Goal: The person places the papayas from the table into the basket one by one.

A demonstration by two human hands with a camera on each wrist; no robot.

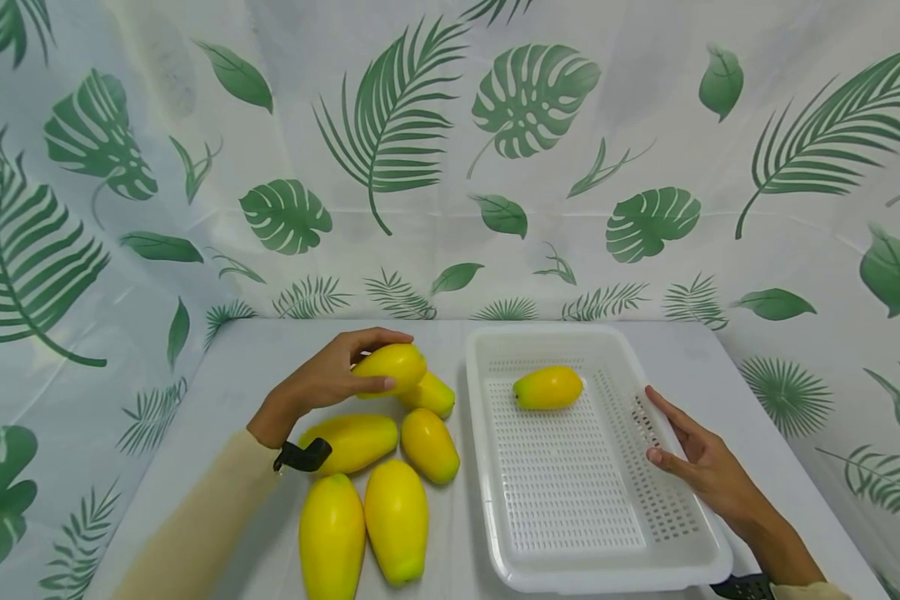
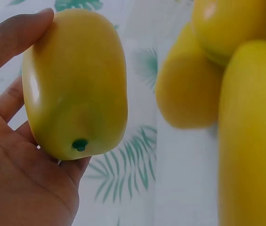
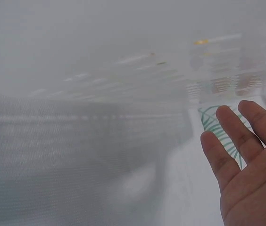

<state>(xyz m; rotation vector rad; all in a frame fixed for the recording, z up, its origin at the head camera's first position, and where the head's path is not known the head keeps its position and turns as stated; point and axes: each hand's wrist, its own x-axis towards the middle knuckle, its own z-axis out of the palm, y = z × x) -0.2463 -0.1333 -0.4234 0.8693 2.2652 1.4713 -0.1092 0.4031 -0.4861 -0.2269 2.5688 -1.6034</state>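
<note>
My left hand (image 1: 348, 367) holds a yellow papaya (image 1: 393, 367), thumb on one side and fingers on the other. In the left wrist view this papaya (image 2: 78, 84) shows a greenish end with a small dark stem spot. Just behind it in the head view lies another papaya (image 1: 437, 395), partly covered. A white perforated basket (image 1: 487, 467) stands on the right, with one papaya (image 1: 549, 388) lying near its far end. My right hand (image 1: 708, 467) holds the basket's right rim, its thumb over the edge. In the right wrist view, fingers (image 3: 236, 134) extend beside the translucent wall.
Several more papayas (image 1: 396, 521) lie on the white-covered table (image 1: 247, 375) left of the basket, grouped close together. Beyond the table hangs a white curtain (image 1: 435, 258) printed with green leaves, which also runs along both sides.
</note>
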